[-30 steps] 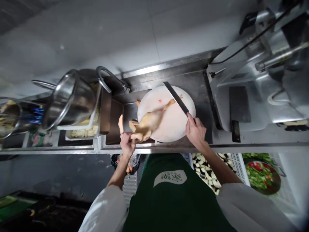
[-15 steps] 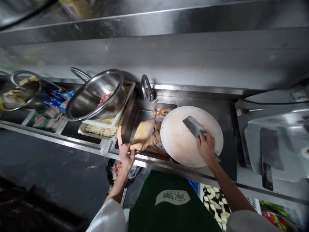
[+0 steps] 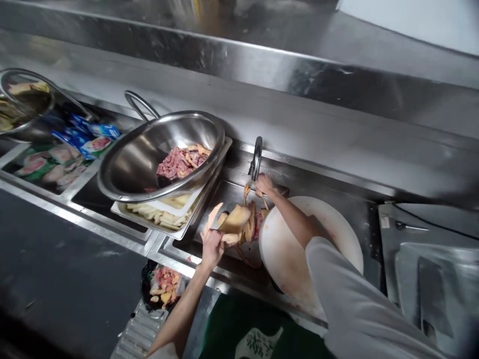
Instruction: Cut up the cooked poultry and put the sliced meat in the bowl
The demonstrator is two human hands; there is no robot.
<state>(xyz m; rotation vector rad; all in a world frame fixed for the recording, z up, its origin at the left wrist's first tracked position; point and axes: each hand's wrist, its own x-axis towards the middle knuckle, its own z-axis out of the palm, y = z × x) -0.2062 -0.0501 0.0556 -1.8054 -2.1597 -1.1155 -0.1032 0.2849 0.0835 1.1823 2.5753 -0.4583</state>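
Note:
A plucked, yellow-skinned chicken lies in the sink, with red flesh showing on its right side and its feet toward the faucet. My left hand is closed around a wing end of it, and a pale tip sticks up past my fingers. At the base of the curved faucet is my right hand, its fingers closed and close to the chicken's feet. Whatever those fingers grip is hidden. The round white cutting board lies partly under my right forearm. No cleaver is clearly visible on it.
Left of the sink, a large steel bowl with cut meat sits tilted on a tray of pale strips. Blue packets lie farther left. Below the counter edge is a black-lined container of meat pieces. A metal shelf runs above.
My right hand has let go of the cleaver and moved from the board up to the faucet. My left hand still grips the chicken. The view has shifted and tilted.

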